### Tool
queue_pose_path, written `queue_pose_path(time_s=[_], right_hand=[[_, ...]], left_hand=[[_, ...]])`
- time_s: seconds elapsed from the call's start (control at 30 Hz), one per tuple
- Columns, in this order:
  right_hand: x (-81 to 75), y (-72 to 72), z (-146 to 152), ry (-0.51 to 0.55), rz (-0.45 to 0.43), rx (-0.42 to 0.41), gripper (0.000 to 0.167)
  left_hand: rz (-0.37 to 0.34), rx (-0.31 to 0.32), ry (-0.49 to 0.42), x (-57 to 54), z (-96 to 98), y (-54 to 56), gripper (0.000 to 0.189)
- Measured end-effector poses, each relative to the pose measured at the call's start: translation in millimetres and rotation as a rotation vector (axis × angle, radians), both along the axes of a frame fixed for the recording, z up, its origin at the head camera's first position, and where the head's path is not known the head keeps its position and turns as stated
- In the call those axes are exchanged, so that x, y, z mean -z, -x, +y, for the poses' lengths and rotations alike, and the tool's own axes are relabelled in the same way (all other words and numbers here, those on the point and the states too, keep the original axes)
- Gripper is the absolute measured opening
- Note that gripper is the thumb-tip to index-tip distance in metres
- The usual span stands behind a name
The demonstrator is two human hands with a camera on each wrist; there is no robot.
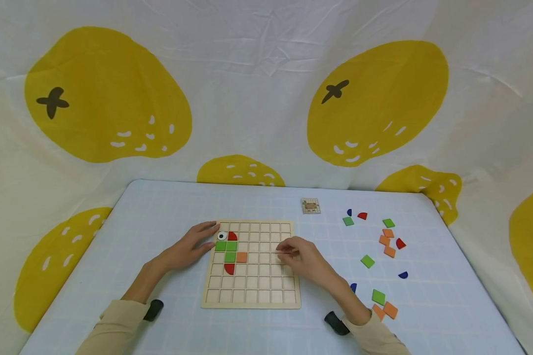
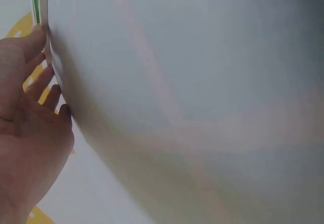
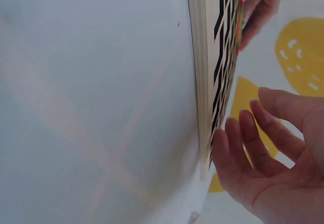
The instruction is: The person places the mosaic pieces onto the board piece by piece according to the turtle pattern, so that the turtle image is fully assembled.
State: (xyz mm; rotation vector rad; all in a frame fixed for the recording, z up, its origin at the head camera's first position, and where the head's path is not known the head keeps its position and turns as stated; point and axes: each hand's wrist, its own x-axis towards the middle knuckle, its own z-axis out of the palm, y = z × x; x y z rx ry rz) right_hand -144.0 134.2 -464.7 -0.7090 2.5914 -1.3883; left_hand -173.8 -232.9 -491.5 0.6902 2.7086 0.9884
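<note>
A square wooden grid board (image 1: 264, 283) lies on the table. In its upper left cells sit a round eye tile (image 1: 222, 236), a red quarter-round tile (image 1: 232, 236), green square tiles (image 1: 231, 257), an orange square tile (image 1: 242, 257) and a lower red tile (image 1: 229, 268). My left hand (image 1: 188, 249) touches the board's left edge with extended fingers; the left wrist view shows its fingertips along that edge. Over the right-hand columns, my right hand (image 1: 304, 259) is loosely bent. In the right wrist view its thumb and fingers stand apart, with nothing between them.
Loose tiles are scattered right of the board: green squares (image 1: 367, 261), orange squares (image 1: 384, 240), red quarter-rounds (image 1: 400, 243) and dark blue half-rounds (image 1: 403, 275). A small picture card (image 1: 311, 206) lies behind the board. A patterned cloth (image 1: 266, 98) hangs behind the table.
</note>
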Motion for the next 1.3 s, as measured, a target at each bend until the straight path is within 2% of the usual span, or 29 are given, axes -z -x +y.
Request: queue_pose_path(time_s=[0.23, 0.37, 0.77, 0.97, 1.3], right_hand=[[-4.5, -5.9, 21, -0.021, 0.088, 0.106, 0.016], [-7.9, -9.8, 34, -0.045, 0.108, 0.166, 0.016], [-11.8, -26.9, 75, -0.138, 0.127, 0.313, 0.019], [-11.2, -40.0, 96, -0.172, 0.144, 0.349, 0.02], [-13.0, -59.9, 126, -0.26, 0.088, 0.406, 0.021]], left_hand=[[-0.004, -0.003, 0.0, -3.5, 0.6, -0.4, 0.058], [-0.013, -0.01, 0.001, -4.0, 1.1, -0.4, 0.058], [-0.011, -0.009, -0.007, -3.0, 2.9, 1.1, 0.058], [-0.015, -0.016, 0.001, -4.3, 3.3, -2.1, 0.058], [-0.005, -0.014, 0.003, -3.5, 2.2, -4.8, 0.057]])
